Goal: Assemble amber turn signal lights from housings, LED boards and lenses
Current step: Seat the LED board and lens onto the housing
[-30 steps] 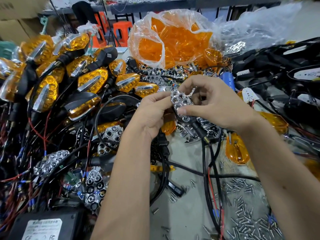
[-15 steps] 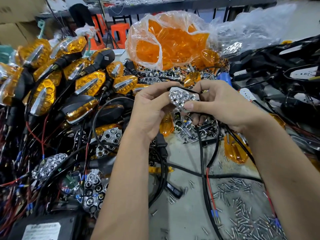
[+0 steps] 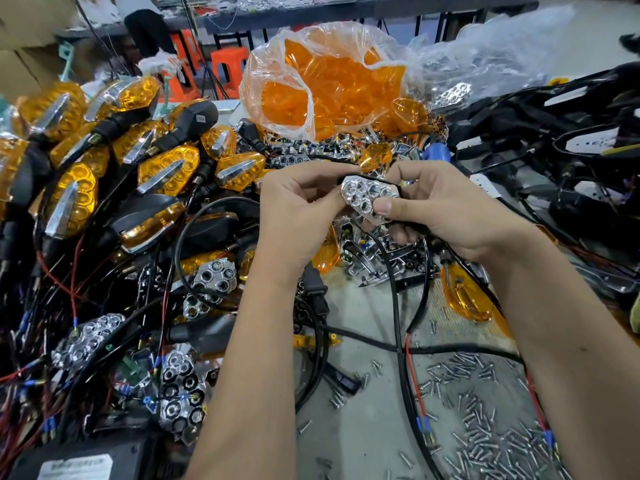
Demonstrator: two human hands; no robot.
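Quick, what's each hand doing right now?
Left hand: grip closed on the chrome reflector unit.
Right hand: grip closed on the same unit.

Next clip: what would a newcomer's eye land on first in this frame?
Likely the clear bag of orange lenses glowing at the back centre, then the heap of finished amber turn signals piled on the left. At the centre, the left hand and right hand together grip a chrome honeycomb reflector seated in a black housing, with loose screws scattered at lower right.
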